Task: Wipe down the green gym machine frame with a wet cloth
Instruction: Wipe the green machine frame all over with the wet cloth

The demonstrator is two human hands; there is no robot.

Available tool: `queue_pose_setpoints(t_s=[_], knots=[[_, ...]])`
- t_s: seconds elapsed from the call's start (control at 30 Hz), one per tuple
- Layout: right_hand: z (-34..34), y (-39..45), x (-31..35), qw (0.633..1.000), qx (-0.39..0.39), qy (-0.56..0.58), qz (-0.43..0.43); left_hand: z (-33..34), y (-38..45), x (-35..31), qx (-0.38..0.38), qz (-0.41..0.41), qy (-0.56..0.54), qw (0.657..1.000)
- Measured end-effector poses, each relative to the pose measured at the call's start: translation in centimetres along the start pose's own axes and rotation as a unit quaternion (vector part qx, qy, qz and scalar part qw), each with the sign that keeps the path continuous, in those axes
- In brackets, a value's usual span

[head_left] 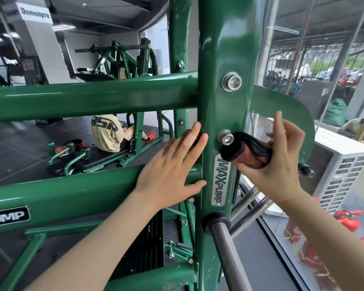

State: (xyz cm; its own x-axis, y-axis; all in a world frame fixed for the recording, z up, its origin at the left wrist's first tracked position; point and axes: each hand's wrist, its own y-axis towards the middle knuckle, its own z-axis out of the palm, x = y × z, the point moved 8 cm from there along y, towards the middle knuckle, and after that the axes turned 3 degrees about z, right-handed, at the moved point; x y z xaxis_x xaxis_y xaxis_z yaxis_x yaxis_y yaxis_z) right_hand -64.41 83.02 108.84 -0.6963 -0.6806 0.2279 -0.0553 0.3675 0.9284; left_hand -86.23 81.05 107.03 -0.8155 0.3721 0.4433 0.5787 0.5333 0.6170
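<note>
Fingers: our left hand [170, 164] flat, splayed, bracing on green frame upright [223, 49]; right hand [280, 160] grips rolled cloth [248, 150] against upright beside bolt [226, 138]. Mid-wipe; next, we judge, stroke down past nameplate [220, 179].

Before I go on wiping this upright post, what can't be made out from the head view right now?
- Cloth: bunched in the right hand; wetness not visible.
- Upright post: top and base cut off by the frame edges; its far side is hidden.
- Left hand: covers the joint with the lower crossbar.
- Badge on that crossbar: cut off by the left edge.
</note>
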Motion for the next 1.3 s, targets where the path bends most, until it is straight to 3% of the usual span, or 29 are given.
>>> queue_pose_setpoints(t_s=[0.27,0.63,0.77,1.03,1.3], knots=[[1.4,-1.1,1.8,0.977,0.052,-0.133,-0.16,0.3,0.0,-0.1,0.0,0.005,-0.009,1.0],[3.4,-3.5,2.5,0.892,0.151,-0.183,-0.384,0.3,0.0,-0.2,-0.011,0.005,0.004,1.0],[1.6,-1.9,2.1,0.91,0.095,-0.174,-0.364,0.3,0.0,0.0,-0.009,0.001,-0.004,1.0],[3.3,-4.8,2.3,0.952,0.145,-0.151,-0.224,0.1,0.0,0.0,-0.009,0.001,-0.004,1.0],[2.0,-3.3,2.8,0.908,0.11,-0.216,-0.341,0.1,0.0,-0.1,-0.008,0.0,0.003,1.0]])
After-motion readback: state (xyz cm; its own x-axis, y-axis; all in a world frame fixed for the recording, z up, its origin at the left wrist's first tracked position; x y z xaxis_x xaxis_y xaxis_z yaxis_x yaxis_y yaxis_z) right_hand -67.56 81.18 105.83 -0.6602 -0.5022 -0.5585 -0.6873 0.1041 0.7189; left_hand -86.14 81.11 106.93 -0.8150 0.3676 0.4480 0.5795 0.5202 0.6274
